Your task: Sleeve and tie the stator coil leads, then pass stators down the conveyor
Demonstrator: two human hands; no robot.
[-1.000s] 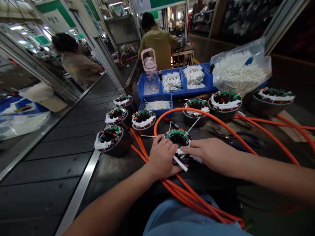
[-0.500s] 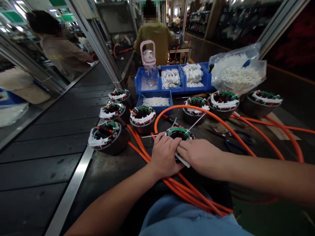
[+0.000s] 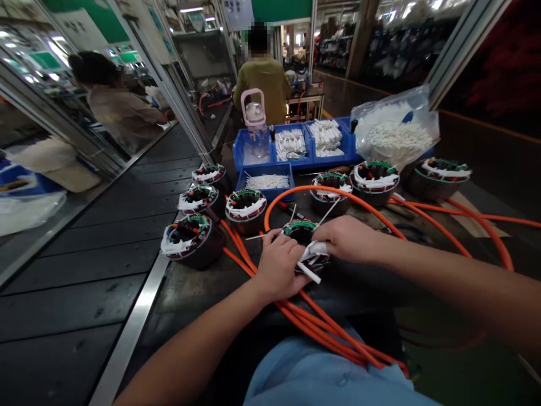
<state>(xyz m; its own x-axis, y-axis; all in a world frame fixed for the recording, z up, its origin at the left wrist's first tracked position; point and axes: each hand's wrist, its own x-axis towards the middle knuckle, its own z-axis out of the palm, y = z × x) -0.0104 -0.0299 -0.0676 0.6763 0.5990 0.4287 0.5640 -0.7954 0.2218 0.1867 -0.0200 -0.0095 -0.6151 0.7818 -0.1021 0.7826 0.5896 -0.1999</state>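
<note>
A motor stator with a green-edged ring and white cable ties sticking out stands in front of me on the bench. My left hand is closed round its left and near side, fingers over the rim. At the right of the rim my right hand pinches white sleeving, its fingertips partly hidden. A loose white tube end points toward me below the sleeving. Part of the stator's near side is covered by my left hand.
Several more stators stand to the left and behind. Orange cables loop across the bench. Blue bins of white tubes, a tray of cable ties and a plastic bag are at the back. A black conveyor runs along the left.
My right hand has moved up and right, away from my left hand, uncovering the white sleeving between them. My left hand stays on the stator. The camera view has tilted up slightly.
</note>
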